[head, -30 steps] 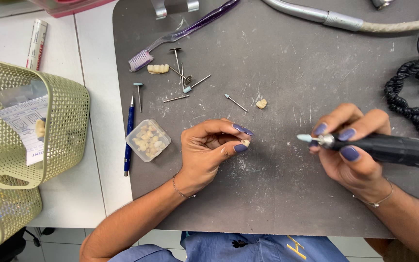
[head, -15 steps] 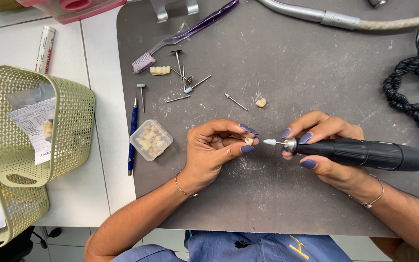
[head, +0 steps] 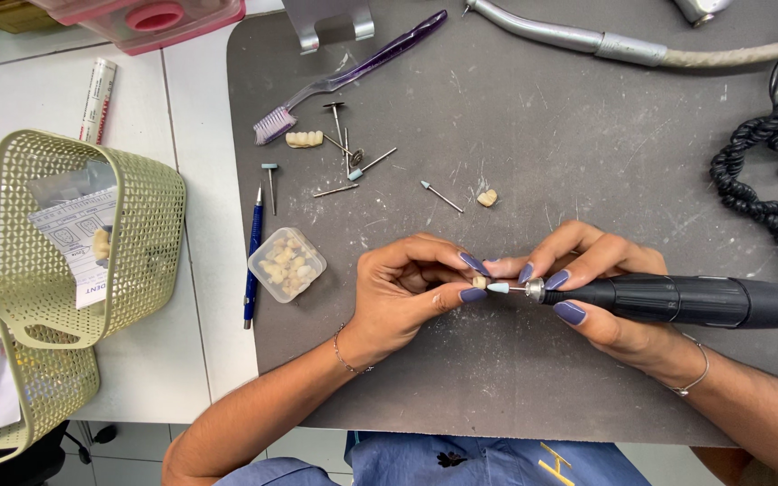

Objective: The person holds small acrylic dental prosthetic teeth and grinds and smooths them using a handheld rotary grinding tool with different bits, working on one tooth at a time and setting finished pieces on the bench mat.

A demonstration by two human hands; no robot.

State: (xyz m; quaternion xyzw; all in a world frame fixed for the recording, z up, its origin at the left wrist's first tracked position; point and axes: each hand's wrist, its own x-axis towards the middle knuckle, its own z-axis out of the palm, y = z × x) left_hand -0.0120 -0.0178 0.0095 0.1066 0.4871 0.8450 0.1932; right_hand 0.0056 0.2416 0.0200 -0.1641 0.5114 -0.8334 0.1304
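My left hand [head: 407,292] pinches a small cream tooth piece [head: 479,283] between thumb and fingertips above the dark grey mat [head: 533,378]. My right hand [head: 605,288] grips a black rotary handpiece [head: 686,301] like a pen. Its pale blue cone tip [head: 498,288] touches the tooth piece. Both hands meet at the middle of the mat, fingertips nearly touching.
Several loose burs [head: 353,162], a purple brush [head: 353,76], a tooth strip [head: 304,139] and a stray tooth [head: 487,197] lie farther up the mat. A small clear box of teeth [head: 286,264] and blue pen [head: 252,256] lie left. Green baskets [head: 137,243] stand far left; coiled black cord [head: 767,189] right.
My right hand has moved the handpiece leftward until its tip meets the piece in my left hand. The view has also shifted slightly.
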